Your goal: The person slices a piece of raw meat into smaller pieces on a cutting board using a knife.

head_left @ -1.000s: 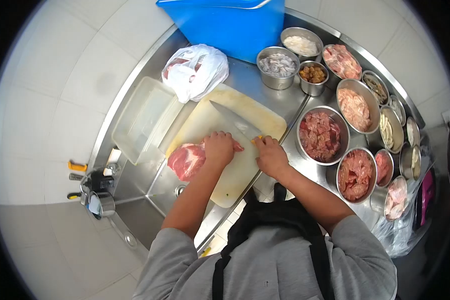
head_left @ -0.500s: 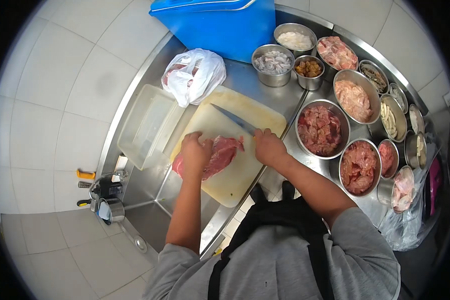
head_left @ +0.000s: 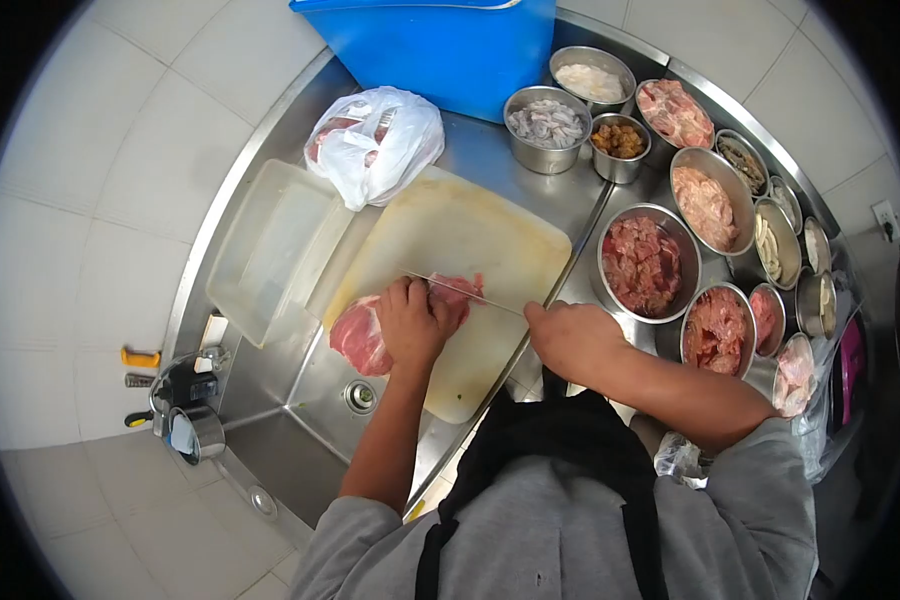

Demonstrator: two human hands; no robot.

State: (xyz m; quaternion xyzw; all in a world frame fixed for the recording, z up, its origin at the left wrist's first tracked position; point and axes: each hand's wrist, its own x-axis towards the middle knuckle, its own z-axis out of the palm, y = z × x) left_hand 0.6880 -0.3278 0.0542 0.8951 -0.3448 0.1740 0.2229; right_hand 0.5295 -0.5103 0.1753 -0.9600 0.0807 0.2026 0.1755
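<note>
A piece of raw red meat [head_left: 361, 338] lies at the left edge of the pale cutting board [head_left: 500, 225]. My left hand [head_left: 413, 318] presses down on the meat with its fingers curled over it and hides its middle. In my right hand [head_left: 576, 342], the fingers are wrapped round the handle of a knife [head_left: 490, 301]. The thin blade runs edge-on across the right end of the meat, close to my left fingertips. How deep the blade sits in the meat I cannot tell.
A white plastic bag [head_left: 380, 150] and a clear plastic tub [head_left: 270, 250] stand beyond the board, near a blue cooler box [head_left: 440, 60]. Steel bowls of meat [head_left: 648, 265] crowd the right side. The sink drain [head_left: 360, 397] is left of the board.
The knife has swung from lying apart, above the board, to crossing the meat's right end. My left hand has shifted right along the meat, and my right hand has come nearer my body.
</note>
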